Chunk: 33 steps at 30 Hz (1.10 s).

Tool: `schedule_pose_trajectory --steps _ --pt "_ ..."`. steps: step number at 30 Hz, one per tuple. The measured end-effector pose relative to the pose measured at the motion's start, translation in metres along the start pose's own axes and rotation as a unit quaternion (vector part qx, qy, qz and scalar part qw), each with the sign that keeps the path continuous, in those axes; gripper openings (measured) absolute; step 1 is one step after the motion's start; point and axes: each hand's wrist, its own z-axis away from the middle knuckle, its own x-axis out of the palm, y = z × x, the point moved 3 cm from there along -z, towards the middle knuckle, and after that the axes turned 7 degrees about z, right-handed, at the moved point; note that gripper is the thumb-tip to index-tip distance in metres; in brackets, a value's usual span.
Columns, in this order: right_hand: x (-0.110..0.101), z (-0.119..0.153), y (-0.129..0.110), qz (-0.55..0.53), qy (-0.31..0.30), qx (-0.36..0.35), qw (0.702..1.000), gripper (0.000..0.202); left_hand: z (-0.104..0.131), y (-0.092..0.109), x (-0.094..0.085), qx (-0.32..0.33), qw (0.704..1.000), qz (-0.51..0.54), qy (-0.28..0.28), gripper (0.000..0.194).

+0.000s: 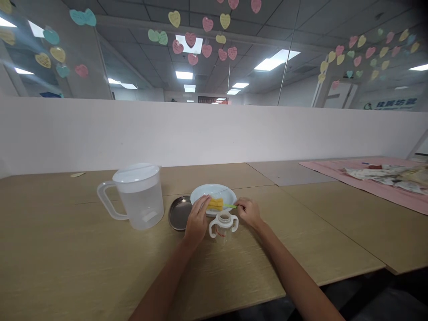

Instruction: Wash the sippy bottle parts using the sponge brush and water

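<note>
A bottle brush with a yellow sponge head (216,204) and a thin green handle (230,206) is held level over the near side of a white bowl (219,189). My right hand (249,211) is closed around the handle's end. At the sponge's left end, my left hand (197,220) has its fingers together against it; its thumb is hidden. Just in front of the brush stands a clear baby bottle (223,229) with two white side handles and an uncapped top. A round metal dish (179,214) lies left of the bowl, partly behind my left hand.
A lidded translucent pitcher (142,200) stands at the left, its handle pointing left. Behind the wooden table (83,258) runs a low white wall (200,133) with glass above. A pink cloth (368,183) with crumpled items covers the far right. The table's front edge is at lower right.
</note>
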Motion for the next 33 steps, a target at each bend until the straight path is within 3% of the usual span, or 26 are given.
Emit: schedule_pose_trajectory --steps 6,12,17,21,26,28,33 --pt "0.007 0.002 -0.003 -0.014 -0.002 -0.009 1.0 0.027 -0.004 -0.002 -0.009 -0.125 0.979 0.075 0.14 0.036" --pt "0.008 0.003 -0.005 0.009 0.016 -0.016 1.0 0.025 -0.001 -0.019 -0.007 -0.25 0.912 0.235 0.223 0.05" --pt "0.002 0.003 -0.003 0.041 0.056 0.022 0.997 0.027 0.0 -0.035 -0.007 -0.359 0.837 0.322 0.26 0.077" --pt "-0.002 0.004 -0.004 0.042 0.08 0.036 0.995 0.026 0.002 -0.042 -0.006 -0.426 0.788 0.364 0.254 0.073" --pt "-0.009 0.005 -0.005 0.031 0.143 0.071 0.987 0.023 0.001 -0.038 0.0 -0.446 0.734 0.46 0.226 0.072" --pt "-0.013 0.006 -0.004 0.023 0.158 0.081 0.984 0.022 -0.002 -0.034 0.002 -0.435 0.743 0.472 0.192 0.073" --pt "-0.017 0.008 -0.009 0.02 0.163 0.03 0.986 0.021 -0.008 -0.023 0.001 -0.379 0.818 0.421 0.103 0.074"
